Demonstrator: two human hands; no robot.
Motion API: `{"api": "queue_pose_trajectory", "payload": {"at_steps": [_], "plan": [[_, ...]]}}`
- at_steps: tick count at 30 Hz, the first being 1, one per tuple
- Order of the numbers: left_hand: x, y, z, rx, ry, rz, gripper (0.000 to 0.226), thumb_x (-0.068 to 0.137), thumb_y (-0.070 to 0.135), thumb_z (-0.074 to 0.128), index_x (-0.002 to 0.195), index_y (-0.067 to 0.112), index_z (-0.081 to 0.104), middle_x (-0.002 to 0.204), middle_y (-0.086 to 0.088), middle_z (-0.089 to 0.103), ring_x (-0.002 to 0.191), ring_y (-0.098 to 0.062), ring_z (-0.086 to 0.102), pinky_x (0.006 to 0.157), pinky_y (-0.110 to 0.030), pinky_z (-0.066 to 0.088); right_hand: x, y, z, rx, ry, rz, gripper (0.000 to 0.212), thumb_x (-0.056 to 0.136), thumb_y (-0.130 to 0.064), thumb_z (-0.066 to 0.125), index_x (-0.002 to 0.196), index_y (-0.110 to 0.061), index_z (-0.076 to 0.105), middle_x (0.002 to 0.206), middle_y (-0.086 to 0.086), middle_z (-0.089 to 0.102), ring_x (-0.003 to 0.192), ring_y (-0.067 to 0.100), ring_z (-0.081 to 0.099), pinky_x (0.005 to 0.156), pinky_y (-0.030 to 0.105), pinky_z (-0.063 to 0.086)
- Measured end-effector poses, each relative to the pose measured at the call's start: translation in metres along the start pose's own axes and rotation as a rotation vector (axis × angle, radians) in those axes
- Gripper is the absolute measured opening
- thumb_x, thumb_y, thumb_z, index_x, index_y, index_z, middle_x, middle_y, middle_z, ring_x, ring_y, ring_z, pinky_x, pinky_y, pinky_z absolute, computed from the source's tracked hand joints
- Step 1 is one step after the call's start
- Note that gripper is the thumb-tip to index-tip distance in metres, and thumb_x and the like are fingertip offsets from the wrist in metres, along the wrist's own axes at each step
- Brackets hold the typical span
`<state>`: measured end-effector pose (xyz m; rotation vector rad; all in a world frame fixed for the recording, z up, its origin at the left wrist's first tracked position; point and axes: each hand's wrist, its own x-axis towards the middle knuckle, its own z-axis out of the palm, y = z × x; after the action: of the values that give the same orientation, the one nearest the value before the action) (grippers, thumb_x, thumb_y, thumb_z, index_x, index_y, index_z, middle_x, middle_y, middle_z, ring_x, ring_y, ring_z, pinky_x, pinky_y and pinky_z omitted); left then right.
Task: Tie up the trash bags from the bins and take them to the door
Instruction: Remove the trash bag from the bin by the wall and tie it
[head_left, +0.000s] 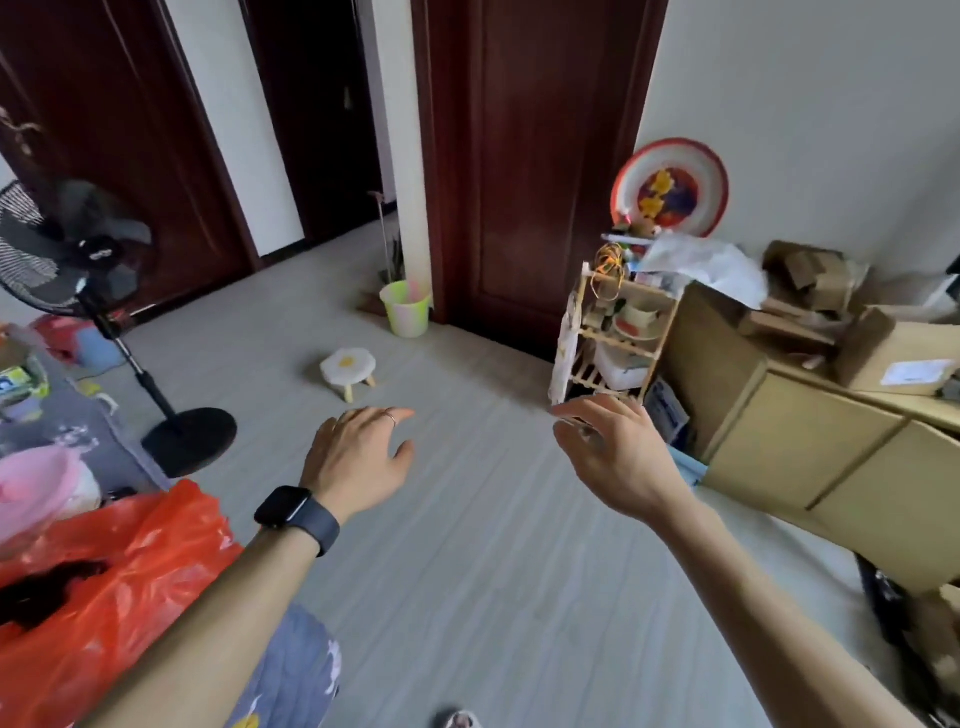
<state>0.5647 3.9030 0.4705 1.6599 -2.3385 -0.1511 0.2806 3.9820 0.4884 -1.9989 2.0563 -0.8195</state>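
**Fingers (387, 415) loose, nothing held**

Fingers of the left hand (358, 457) lie relaxed and slightly apart at centre frame, gripping nothing; a dark watch (296, 519) sits on the wrist. At centre right, the right hand (608, 452) has loosely bent fingers, blurred at the tips, with no visible hold on anything. An orange trash bag (114, 571) fills the lower left corner beside the left forearm. A pale green bin (405, 312) stands at upper centre, against the dark door (530, 156). Cardboard boxes (805, 441) crowd the right edge.

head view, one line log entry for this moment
left hand: open, empty | right hand: open, empty | orange trash bag: lower left, not held | green bin: beside dark wooden door
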Motion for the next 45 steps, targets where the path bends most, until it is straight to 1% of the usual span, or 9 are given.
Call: {"api": "queue_pose_trajectory", "payload": {"at_steps": [4, 8, 13, 20, 24, 29, 31, 36, 45], "plan": [[0.1, -0.033, 0.008, -0.007, -0.001, -0.033, 0.044, 0.091, 0.035, 0.054, 0.134, 0.027, 0.056, 0.132, 0.003, 0.062, 0.122, -0.025, 0.055, 0.099, -0.038, 0.043, 0.107, 0.011, 0.03, -0.039, -0.035, -0.004, 0.03, 0.097, -0.045, 0.049, 0.12, -0.036, 0.066, 0.128, -0.01, 0.065, 0.118, 0.026, 0.052, 0.098, 0.037, 0.042], [0.185, -0.071, 0.014, -0.009, -0.026, -0.079, 0.044, 0.091, 0.038, 0.052, 0.135, 0.031, 0.054, 0.133, 0.005, 0.061, 0.122, -0.022, 0.055, 0.098, -0.037, 0.043, 0.201, 0.01, 0.059, -0.026, -0.056, -0.003, 0.03, 0.097, -0.04, 0.054, 0.123, -0.032, 0.066, 0.127, -0.007, 0.066, 0.117, 0.027, 0.053, 0.098, 0.036, 0.043], [0.267, -0.122, 0.023, 0.03, -0.056, -0.14, 0.045, 0.091, 0.041, 0.048, 0.135, 0.033, 0.053, 0.133, 0.007, 0.061, 0.122, -0.021, 0.054, 0.098, -0.035, 0.043, 0.305, 0.011, 0.103, 0.003, -0.136, -0.07, 0.04, 0.094, -0.051, 0.046, 0.129, -0.038, 0.061, 0.128, -0.01, 0.065, 0.118, 0.028, 0.054, 0.098, 0.039, 0.048], [0.403, -0.233, 0.022, 0.08, 0.003, -0.324, 0.044, 0.089, 0.04, 0.053, 0.132, 0.032, 0.056, 0.126, 0.004, 0.066, 0.116, -0.022, 0.06, 0.094, -0.038, 0.048, 0.52, -0.023, 0.2, 0.09, -0.219, -0.23, 0.038, 0.093, -0.048, 0.05, 0.127, -0.039, 0.062, 0.128, -0.013, 0.065, 0.12, 0.023, 0.056, 0.105, 0.036, 0.043], [0.464, -0.297, 0.004, 0.11, 0.06, -0.464, 0.049, 0.085, 0.043, 0.049, 0.129, 0.029, 0.06, 0.113, 0.002, 0.07, 0.107, -0.022, 0.064, 0.088, -0.037, 0.052, 0.629, -0.066, 0.248, 0.119, -0.292, -0.327, 0.036, 0.095, -0.04, 0.057, 0.131, -0.04, 0.06, 0.132, -0.013, 0.062, 0.122, 0.024, 0.052, 0.104, 0.032, 0.043], [0.524, -0.379, -0.016, 0.13, 0.082, -0.537, 0.044, 0.091, 0.038, 0.055, 0.134, 0.028, 0.056, 0.129, 0.002, 0.065, 0.116, -0.022, 0.06, 0.094, -0.036, 0.05, 0.73, -0.13, 0.308, 0.152, -0.377, -0.452, 0.03, 0.095, -0.03, 0.06, 0.124, -0.031, 0.067, 0.127, -0.01, 0.067, 0.119, 0.013, 0.051, 0.097, 0.016, 0.03], [0.556, -0.423, -0.022, 0.121, 0.096, -0.556, 0.045, 0.092, 0.038, 0.055, 0.136, 0.028, 0.055, 0.131, 0.001, 0.063, 0.117, -0.023, 0.059, 0.095, -0.037, 0.049, 0.773, -0.158, 0.337, 0.163, -0.398, -0.478, 0.03, 0.095, -0.031, 0.059, 0.124, -0.032, 0.068, 0.127, -0.01, 0.067, 0.12, 0.013, 0.051, 0.099, 0.018, 0.034], [0.646, -0.529, -0.035, 0.12, 0.111, -0.527, 0.045, 0.093, 0.039, 0.051, 0.138, 0.03, 0.052, 0.135, 0.003, 0.06, 0.123, -0.021, 0.055, 0.102, -0.041, 0.044, 0.876, -0.22, 0.407, 0.188, -0.368, -0.485, 0.036, 0.094, -0.038, 0.06, 0.13, -0.035, 0.063, 0.131, -0.009, 0.065, 0.125, 0.023, 0.054, 0.106, 0.034, 0.043], [0.811, -0.698, -0.064, 0.099, 0.096, -0.459, 0.046, 0.093, 0.038, 0.051, 0.137, 0.029, 0.053, 0.137, 0.004, 0.058, 0.124, -0.021, 0.054, 0.104, -0.041, 0.043, 1.052, -0.32, 0.51, 0.181, -0.341, -0.43, 0.034, 0.095, -0.04, 0.058, 0.128, -0.035, 0.065, 0.13, -0.01, 0.065, 0.123, 0.021, 0.054, 0.105, 0.028, 0.038]]}}
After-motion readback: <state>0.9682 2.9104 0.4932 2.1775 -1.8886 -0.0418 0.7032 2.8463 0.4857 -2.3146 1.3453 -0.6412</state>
